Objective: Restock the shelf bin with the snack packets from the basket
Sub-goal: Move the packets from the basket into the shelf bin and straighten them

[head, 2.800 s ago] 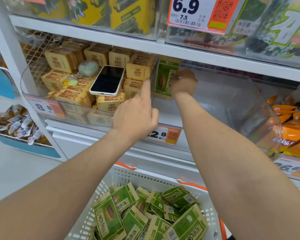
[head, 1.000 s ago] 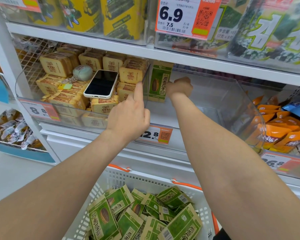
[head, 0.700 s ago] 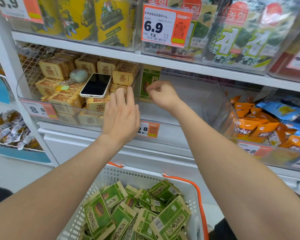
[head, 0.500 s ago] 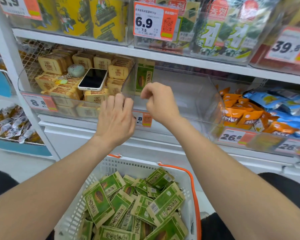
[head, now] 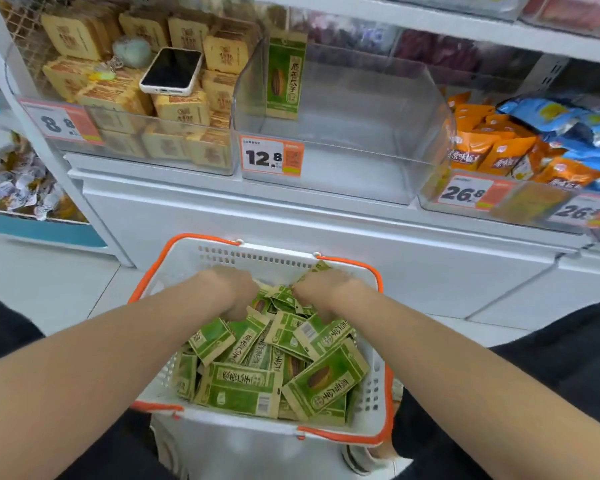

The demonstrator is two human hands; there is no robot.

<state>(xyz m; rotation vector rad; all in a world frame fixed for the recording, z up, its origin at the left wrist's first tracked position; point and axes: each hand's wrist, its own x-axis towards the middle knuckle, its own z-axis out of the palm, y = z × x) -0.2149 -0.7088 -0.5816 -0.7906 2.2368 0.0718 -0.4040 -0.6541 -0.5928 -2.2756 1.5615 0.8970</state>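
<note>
Where the fingers sink among the green packets (head: 243, 382), they are hidden, so I cannot tell if they hold any. The left hand (head: 231, 289) and right hand (head: 328, 292) lie near each other inside the basket (head: 257, 429), lower centre. A lone packet (head: 286, 77) stands upright in the bin (head: 354, 181), upper centre.

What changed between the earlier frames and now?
Both hands dropped from the shelf bin into the basket: left hand and right hand now dig into the green packets; whether either grips one is hidden. The right hand let go of the upright packet, which stays standing at the bin's left wall. The phone stayed on the yellow packs.
</note>
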